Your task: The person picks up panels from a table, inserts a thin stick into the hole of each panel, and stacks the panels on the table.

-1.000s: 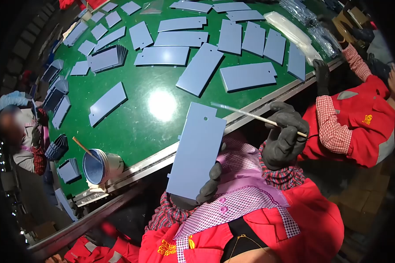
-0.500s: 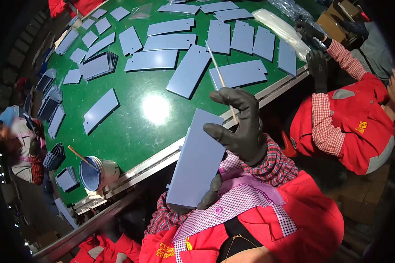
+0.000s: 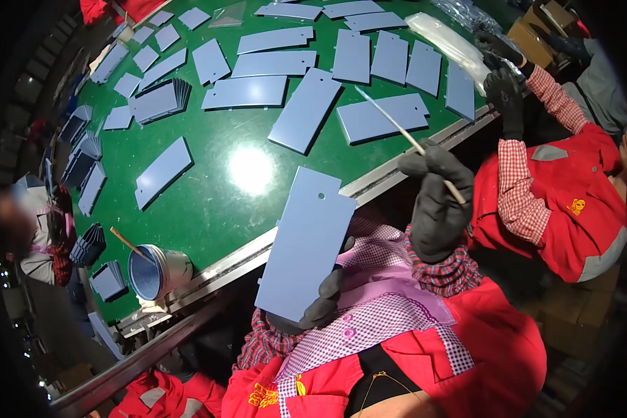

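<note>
My left hand [image 3: 319,303], in a dark glove, grips a blue-grey flat panel [image 3: 306,244] from beneath, near its lower end. The panel is tilted in front of my body, over the table's edge, with a small round hole and a notched corner at its upper end. To the right of it, my gloved right hand [image 3: 440,205] is closed round a thin paintbrush [image 3: 391,120]. The brush slants up and left, its tip above a panel [image 3: 382,120] lying on the table. The brush is apart from the held panel.
Several similar panels [image 3: 305,111] lie on the green table [image 3: 209,174]. A paint bucket [image 3: 171,272] with a stick stands at the near left edge. At the right, a co-worker's gloved hand [image 3: 503,94] is by white plastic sheeting [image 3: 453,49]. Stacked panels [image 3: 157,101] sit at left.
My right hand has moved right, away from the held panel, taking the paintbrush with it; the brush leans further left. The panel's top end with its hole is now uncovered.
</note>
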{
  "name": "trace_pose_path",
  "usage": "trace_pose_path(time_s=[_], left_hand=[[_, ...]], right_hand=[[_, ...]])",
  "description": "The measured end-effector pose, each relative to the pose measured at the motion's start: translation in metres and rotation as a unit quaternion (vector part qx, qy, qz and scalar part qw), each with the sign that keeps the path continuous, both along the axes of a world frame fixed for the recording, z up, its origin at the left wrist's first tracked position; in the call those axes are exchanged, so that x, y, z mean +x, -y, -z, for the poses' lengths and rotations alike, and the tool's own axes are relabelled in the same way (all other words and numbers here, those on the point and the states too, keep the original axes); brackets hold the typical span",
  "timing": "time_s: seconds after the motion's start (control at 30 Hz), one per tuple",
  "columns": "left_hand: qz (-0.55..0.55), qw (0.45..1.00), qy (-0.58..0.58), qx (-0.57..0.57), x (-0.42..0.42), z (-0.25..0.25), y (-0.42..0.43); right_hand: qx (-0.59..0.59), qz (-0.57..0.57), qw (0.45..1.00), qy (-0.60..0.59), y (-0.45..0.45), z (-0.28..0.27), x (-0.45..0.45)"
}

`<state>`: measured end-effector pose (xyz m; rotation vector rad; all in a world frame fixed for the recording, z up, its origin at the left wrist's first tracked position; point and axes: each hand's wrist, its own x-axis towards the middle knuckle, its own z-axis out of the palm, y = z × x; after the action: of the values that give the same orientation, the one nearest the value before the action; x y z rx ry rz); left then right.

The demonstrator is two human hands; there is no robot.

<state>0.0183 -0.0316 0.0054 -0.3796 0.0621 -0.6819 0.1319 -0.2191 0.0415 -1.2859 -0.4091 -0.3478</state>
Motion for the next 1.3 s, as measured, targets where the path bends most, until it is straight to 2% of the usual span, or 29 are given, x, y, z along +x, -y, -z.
trace_pose_path(time_s=[0.03,0.1,0.13,0.17,0.23,0.27,0.43,0.57,0.93,1.0,1.1,1.3], left_hand=[[-0.002,1.0,0.0,0.0,0.0,0.001,0.0],[-0.015,1.0,0.004,0.013,0.0,0.006,0.0],[-0.016,1.0,0.004,0.012,0.001,0.005,-0.001],[-0.006,0.999,-0.002,0.047,0.001,0.003,-0.002],[0.004,0.997,-0.009,0.081,0.002,0.002,-0.003],[0.007,0.996,-0.005,0.087,0.002,0.003,-0.003],[0.015,0.992,0.019,0.126,-0.003,0.012,-0.006],[0.007,0.998,0.015,0.065,-0.008,0.026,-0.006],[0.017,0.998,0.016,0.058,-0.008,0.017,-0.011],[0.018,0.998,0.015,0.059,-0.008,0.016,-0.011],[0.019,0.998,0.011,0.062,-0.008,0.013,-0.012],[0.023,0.997,0.002,0.072,-0.007,0.002,-0.013]], right_hand=[[-0.017,0.076,0.995,0.055,-0.002,0.005,0.001],[0.031,0.068,0.996,0.05,0.009,0.009,-0.002],[0.127,0.085,0.988,0.013,0.01,0.016,-0.005],[0.126,0.084,0.988,0.013,0.013,0.016,-0.004],[-0.021,0.068,0.987,0.144,0.019,0.009,0.002],[-0.062,0.095,0.978,0.173,0.019,0.005,0.004],[-0.064,0.07,0.982,0.161,0.012,0.002,0.001],[-0.064,0.057,0.986,0.146,0.003,0.006,-0.003],[-0.076,0.031,0.992,0.099,-0.004,0.002,-0.012],[-0.132,0.07,0.973,0.177,-0.005,0.002,-0.007],[-0.104,0.053,0.983,0.139,-0.004,0.004,-0.01],[-0.105,0.05,0.983,0.139,-0.003,0.006,-0.009]])
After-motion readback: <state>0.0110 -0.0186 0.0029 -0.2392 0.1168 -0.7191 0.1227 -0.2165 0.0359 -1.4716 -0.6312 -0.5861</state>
